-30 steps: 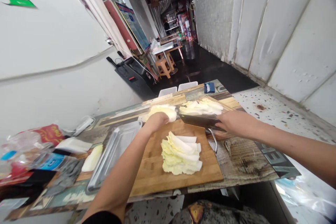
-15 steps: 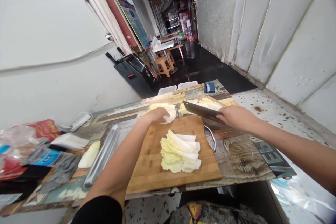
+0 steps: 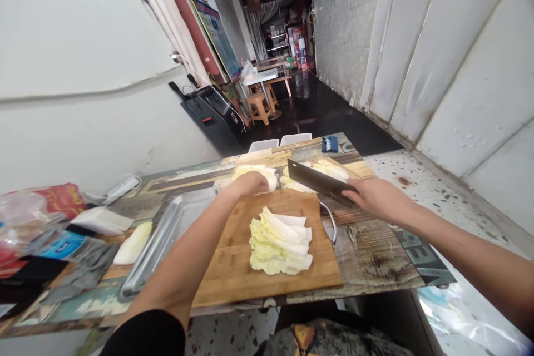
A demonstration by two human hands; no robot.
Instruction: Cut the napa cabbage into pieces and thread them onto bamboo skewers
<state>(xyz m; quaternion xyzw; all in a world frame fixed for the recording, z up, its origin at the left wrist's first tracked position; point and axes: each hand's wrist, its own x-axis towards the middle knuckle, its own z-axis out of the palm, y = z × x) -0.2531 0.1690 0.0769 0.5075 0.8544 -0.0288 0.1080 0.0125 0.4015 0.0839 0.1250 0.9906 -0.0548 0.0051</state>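
My left hand rests on a pale chunk of napa cabbage at the far edge of the wooden cutting board. My right hand grips the handle of a dark cleaver, whose blade is raised and angled over the board's far right corner. A stack of cut cabbage leaves lies in the middle of the board. More cabbage pieces sit in a pile beyond the cleaver.
A metal tray lies left of the board, with a cabbage piece, packets and bags further left. A wall runs along the table's left side. White stools stand past the far end, with an aisle behind.
The cleaver has lifted off the far cabbage pile and swung left and up. My left hand stays on the cabbage chunk. The view shifted slightly.
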